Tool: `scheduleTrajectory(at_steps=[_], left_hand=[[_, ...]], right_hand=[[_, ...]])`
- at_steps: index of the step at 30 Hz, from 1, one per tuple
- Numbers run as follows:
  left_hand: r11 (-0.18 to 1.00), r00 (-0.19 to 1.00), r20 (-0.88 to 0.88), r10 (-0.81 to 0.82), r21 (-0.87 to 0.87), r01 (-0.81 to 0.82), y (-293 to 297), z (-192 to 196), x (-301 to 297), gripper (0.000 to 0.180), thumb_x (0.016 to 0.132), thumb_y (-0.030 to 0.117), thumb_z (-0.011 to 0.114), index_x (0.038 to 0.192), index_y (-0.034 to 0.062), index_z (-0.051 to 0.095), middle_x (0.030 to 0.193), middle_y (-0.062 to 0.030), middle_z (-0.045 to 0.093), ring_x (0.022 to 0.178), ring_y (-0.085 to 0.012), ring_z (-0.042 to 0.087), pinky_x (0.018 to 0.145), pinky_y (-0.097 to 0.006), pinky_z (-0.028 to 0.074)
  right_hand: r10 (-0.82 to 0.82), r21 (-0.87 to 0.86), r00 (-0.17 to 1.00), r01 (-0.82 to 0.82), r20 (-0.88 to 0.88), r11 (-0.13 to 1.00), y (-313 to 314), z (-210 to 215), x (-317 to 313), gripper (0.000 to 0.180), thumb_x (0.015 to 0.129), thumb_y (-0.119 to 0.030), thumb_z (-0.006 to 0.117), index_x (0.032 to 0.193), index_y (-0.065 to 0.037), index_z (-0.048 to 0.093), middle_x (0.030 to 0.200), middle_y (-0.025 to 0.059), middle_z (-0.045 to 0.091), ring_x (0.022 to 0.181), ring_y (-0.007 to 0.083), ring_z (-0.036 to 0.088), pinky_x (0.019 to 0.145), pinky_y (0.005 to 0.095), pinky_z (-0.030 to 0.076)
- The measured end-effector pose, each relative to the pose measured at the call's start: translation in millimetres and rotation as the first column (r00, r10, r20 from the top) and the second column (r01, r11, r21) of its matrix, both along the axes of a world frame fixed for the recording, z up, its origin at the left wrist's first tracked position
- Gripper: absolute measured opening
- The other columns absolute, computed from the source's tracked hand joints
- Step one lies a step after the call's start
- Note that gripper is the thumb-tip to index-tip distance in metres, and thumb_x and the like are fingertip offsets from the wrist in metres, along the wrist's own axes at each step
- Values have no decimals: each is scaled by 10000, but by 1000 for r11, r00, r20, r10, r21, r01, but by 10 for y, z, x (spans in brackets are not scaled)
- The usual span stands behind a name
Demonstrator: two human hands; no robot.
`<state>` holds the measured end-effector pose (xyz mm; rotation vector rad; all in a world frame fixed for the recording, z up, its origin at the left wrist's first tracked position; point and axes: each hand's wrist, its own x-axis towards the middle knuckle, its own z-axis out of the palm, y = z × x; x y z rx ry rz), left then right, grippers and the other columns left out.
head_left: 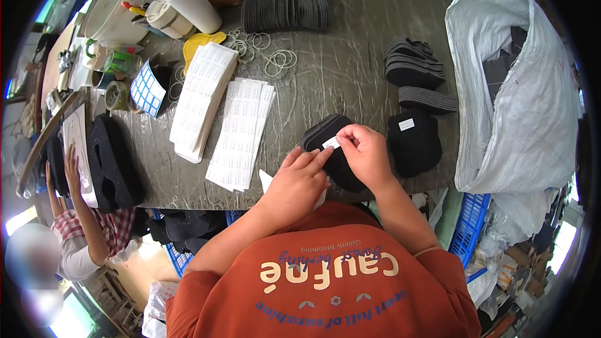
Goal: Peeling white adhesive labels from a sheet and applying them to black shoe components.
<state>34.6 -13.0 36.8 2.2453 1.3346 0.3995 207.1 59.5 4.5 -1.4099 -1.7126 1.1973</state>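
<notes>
A black insole-shaped foam pad [346, 171] lies at the table's front edge, in front of me, with another pad partly beneath it. On its upper part is a small white sticker label [330, 143]. My right hand [367, 155] pinches the label's right end between thumb and finger. My left hand [297, 183] reaches over the pad, its index fingertip touching the label's lower edge. Under that hand a white label sheet [266, 179] pokes out on both sides; the left thumb is hidden. To the right, another black pad [414, 147] bears a similar label.
Stacks of printed label sheets [203, 100] lie left of centre, near loose rubber bands [280, 62]. Bundled dark pads [285, 3] sit at the back, more pads [413, 62] at right. A white sack [513, 144] borders the right. A co-worker's hand [72, 172] shows far left.
</notes>
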Motion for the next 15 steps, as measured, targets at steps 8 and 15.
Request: scheduleTrajectory(at_steps=[8,15], left_hand=[[999,988,-148,-38,-21,35,1,27,30,202,834,243,615,833,44,647,1367,-112,486,1172,-240,491,1071,-491,301],[1000,994,-111,-10,-25,7,-18,-16,55,189,821,221,629,830,34,644,1363,-116,488,1169,-256,484,1067,-484,308]], right_hand=[[-113,-117,987,126,111,985,-14,36,-56,358,737,-33,721,1040,-25,531,727,120,621,673,257,622,617,348,488],[-156,423,956,37,249,905,80,-32,-58,279,716,-50,738,915,-43,543,720,68,543,737,305,582,687,386,473]])
